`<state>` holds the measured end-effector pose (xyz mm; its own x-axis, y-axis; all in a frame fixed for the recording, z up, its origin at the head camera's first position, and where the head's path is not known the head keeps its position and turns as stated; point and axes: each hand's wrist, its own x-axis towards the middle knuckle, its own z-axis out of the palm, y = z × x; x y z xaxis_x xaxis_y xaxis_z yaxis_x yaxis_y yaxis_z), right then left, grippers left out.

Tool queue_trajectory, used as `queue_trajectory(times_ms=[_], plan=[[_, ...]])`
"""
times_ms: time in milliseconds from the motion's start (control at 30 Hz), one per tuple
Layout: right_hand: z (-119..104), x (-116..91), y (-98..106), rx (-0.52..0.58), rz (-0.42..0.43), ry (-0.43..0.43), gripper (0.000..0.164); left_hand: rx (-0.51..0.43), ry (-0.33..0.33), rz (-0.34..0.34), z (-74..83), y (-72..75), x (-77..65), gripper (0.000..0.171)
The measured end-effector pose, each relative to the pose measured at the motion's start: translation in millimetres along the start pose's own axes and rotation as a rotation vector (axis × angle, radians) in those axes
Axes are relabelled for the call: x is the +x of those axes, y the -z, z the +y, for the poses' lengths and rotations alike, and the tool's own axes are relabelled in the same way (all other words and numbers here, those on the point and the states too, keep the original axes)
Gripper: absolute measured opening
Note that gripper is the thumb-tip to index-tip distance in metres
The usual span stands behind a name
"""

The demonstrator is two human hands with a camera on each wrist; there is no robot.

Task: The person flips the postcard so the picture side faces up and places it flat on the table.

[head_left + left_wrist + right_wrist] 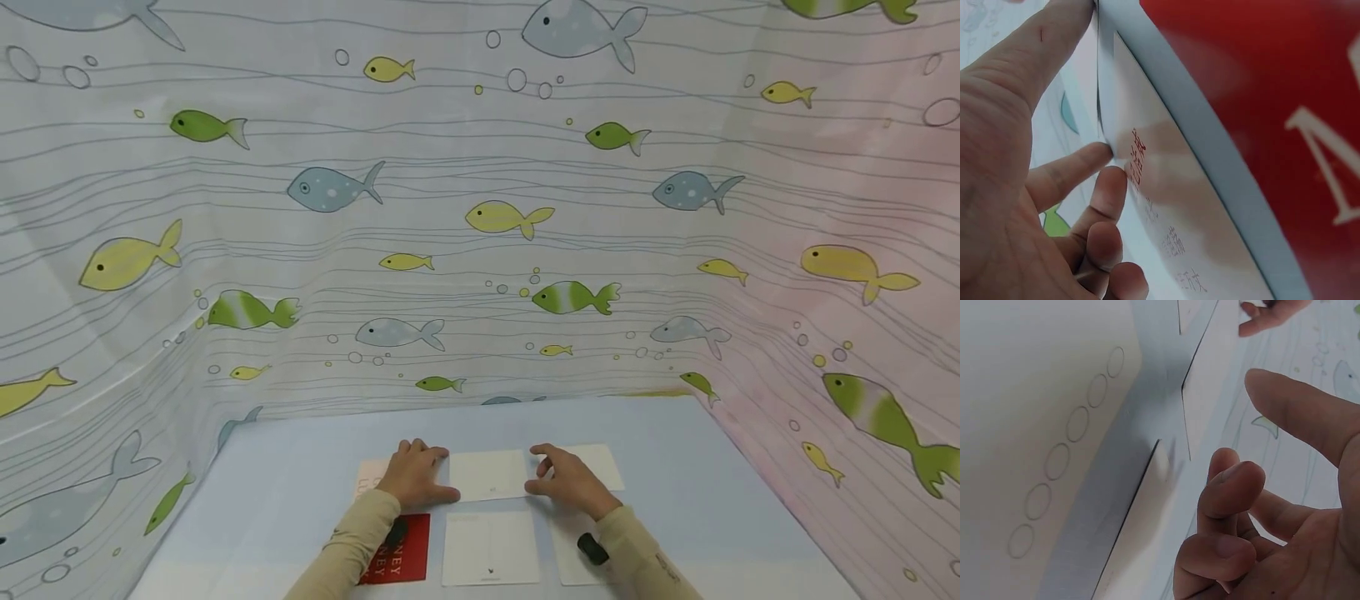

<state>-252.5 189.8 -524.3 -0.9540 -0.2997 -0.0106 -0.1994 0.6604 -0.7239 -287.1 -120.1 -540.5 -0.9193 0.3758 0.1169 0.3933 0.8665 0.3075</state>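
A white rectangular card (487,476) lies flat in the back row, between the two hands. At its left side is my left hand (415,477), thumb and index finger spread towards the two left corners. This hand also reaches over a pale card with red lettering (1147,156), partly covering it in the head view. On the other side, my right hand (567,481) has its thumb at the white card's right edge; its index finger points forward and the other fingers are bent, holding nothing. It overlaps another white card (600,467) at the back right.
In the front row lie a red card with pale letters (411,550), a white card with a small dark mark (491,548) and a white card with printed ovals (1047,450). The pale table (720,475) is enclosed by a fish-patterned curtain (480,275).
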Motion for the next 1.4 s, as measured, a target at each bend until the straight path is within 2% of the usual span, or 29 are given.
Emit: queue_trajectory(times_ms=[200,400,600,1000,1167,1400], plan=[[0,15,-1,-0.092,-0.017,-0.035,0.074,0.000,-0.001,-0.016,-0.2,1.8,3.2,0.077],[-1,28,1,-0.165,-0.086,-0.065,0.084,-0.023,0.003,-0.041,2.7,5.4,3.2,0.078],[0,34,1,-0.131,-0.151,-0.115,0.081,-0.019,-0.001,-0.071,1.0,3.8,5.3,0.080],[1,37,0,-0.075,-0.135,-0.143,0.080,-0.074,0.026,-0.057,2.3,3.4,7.2,0.075],[0,35,0,-0.054,-0.113,-0.127,0.080,-0.149,0.065,-0.013,2.9,0.0,6.9,0.065],[5,33,-4,-0.035,-0.079,-0.091,0.084,-0.322,0.146,0.015,4.5,0.2,6.6,0.048]])
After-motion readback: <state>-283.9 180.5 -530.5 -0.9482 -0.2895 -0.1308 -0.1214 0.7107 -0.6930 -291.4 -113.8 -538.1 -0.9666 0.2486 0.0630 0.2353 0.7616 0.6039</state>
